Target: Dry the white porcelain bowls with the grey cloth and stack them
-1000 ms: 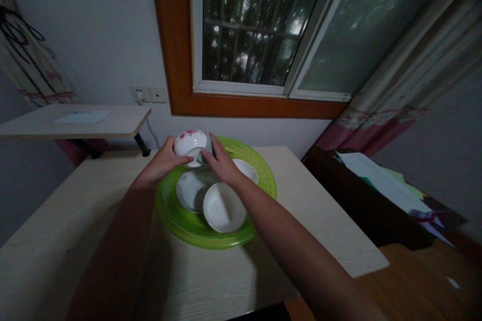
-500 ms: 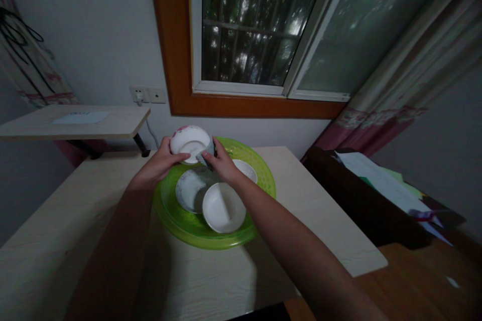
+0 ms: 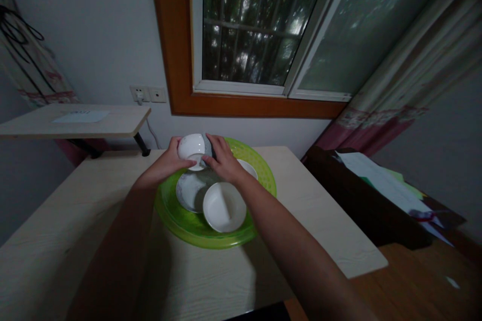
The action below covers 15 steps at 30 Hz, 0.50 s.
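My left hand grips a small white bowl by its left side, thumb low on it. The bowl is tipped so its outside and foot face me, above the far left of a green round tray. My right hand presses a grey cloth against the bowl's right side; its fingers wrap over the cloth. On the tray below lie a patterned white plate, a deeper white bowl and another white dish, partly hidden by my right wrist.
The tray stands on a pale wooden table. A raised shelf with a paper on it is at the left. Behind are a wall socket and a barred window. Papers lie on a dark piece of furniture at the right.
The small bowl has been turned in my hands: its inside faced me before, now its outer side and foot do. My right hand has moved its fingers and the cloth around the bowl's outside.
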{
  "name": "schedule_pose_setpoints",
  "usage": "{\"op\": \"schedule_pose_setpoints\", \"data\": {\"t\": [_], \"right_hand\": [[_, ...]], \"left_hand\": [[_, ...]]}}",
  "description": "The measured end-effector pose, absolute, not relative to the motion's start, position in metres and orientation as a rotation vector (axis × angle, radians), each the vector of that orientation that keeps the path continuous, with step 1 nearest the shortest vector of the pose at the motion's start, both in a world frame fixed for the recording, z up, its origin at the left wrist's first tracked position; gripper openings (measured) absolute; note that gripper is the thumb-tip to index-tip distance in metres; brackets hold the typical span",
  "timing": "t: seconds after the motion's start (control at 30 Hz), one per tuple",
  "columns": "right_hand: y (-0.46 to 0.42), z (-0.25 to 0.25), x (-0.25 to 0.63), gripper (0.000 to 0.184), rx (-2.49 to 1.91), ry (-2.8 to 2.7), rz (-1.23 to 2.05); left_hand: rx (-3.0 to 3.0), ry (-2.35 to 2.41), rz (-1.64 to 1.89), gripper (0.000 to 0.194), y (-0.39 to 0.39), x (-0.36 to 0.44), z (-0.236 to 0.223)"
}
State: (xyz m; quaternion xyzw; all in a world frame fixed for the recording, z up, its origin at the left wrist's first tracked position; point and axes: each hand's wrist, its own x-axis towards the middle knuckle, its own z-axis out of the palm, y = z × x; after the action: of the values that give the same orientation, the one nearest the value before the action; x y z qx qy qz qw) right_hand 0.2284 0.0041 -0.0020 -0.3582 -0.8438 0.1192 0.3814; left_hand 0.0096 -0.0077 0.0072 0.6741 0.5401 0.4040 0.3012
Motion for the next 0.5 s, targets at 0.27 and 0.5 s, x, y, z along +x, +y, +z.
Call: {"op": "schedule_pose_setpoints", "data": {"t": [0.27, 0.5], "right_hand": [[-0.003, 0.002, 0.224, 0.068, -0.826, -2.303, 0.084], [-0.016, 0.008, 0.208, 0.058, -0.765, -2.387, -0.041]], "left_hand": [[1.929, 1.606, 0.983, 0.062, -0.009, 0.012, 0.011], [1.902, 1.559, 0.99, 0.059, -0.008, 0.012, 0.01]]}}
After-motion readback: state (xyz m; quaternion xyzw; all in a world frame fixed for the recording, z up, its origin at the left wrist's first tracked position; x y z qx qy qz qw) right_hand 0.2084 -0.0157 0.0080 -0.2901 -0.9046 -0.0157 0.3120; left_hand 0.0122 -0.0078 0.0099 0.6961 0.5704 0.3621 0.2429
